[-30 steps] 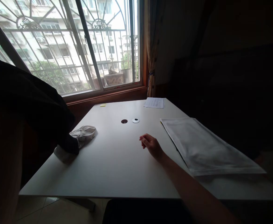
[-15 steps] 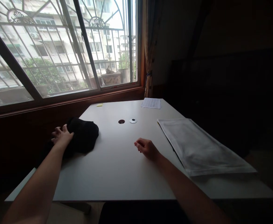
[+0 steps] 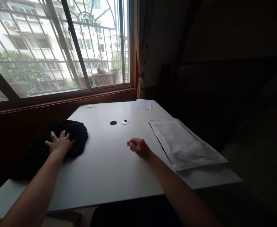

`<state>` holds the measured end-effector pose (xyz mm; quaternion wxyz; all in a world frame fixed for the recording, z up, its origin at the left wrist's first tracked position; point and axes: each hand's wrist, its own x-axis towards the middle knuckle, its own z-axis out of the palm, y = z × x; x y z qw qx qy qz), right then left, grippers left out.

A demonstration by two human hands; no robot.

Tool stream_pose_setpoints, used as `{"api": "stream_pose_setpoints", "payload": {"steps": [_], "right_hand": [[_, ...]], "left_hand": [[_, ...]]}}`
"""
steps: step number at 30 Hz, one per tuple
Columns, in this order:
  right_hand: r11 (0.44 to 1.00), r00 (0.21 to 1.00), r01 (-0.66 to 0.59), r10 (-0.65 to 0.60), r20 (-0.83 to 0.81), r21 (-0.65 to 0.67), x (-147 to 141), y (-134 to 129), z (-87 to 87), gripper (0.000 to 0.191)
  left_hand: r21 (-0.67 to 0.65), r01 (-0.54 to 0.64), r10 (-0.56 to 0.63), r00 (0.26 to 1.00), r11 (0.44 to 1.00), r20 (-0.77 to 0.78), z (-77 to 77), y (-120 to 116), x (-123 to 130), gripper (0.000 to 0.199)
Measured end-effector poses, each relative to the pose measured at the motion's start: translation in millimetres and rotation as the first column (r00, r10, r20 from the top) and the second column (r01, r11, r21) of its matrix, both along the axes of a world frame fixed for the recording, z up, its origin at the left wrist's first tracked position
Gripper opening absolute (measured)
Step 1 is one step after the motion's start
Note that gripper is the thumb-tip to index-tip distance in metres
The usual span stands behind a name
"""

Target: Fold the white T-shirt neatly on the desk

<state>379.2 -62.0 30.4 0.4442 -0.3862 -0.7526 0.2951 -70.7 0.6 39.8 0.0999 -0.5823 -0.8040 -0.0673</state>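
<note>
A crumpled heap of black cloth (image 3: 77, 130), perhaps a garment, lies at the left edge of the white table (image 3: 100, 176). On top of it rests my left hand (image 3: 60, 143), palm down with fingers spread, pressing rather than gripping. My right hand (image 3: 139, 147) is by the middle of the table, its fingers curled in a loose fist with nothing showing in them. To its right lies a flat, pale mesh-like bag (image 3: 185, 145) with a dark edge along its left side.
A round cable hole (image 3: 113, 123) and its loose white cover (image 3: 125, 122) are beyond my right hand. Papers (image 3: 143, 104) and a yellow sticky note (image 3: 90, 106) lie near the far edge. Behind stand a barred window (image 3: 58, 50) and a curtain (image 3: 142, 47).
The view has turned right, so everything appears further left. My left hand has shifted from the cloth's left side onto its top, fingers spread wider. My right hand stays curled.
</note>
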Motion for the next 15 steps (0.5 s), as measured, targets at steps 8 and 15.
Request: {"api": "stream_pose_setpoints", "payload": {"steps": [8,15], "right_hand": [[0.998,0.999,0.05,-0.05,0.008,0.036,-2,-1,1.5,0.033],[0.972,0.976,0.217,-0.215,-0.032,0.086,10,0,13.5,0.026]], "left_hand": [[0.386,0.41,-0.378,0.912,0.826,-0.158,-3.5,-26,92,0.051],[0.188,0.787,-0.799,0.601,0.588,-0.017,-35.3,-22,133,0.047]]}}
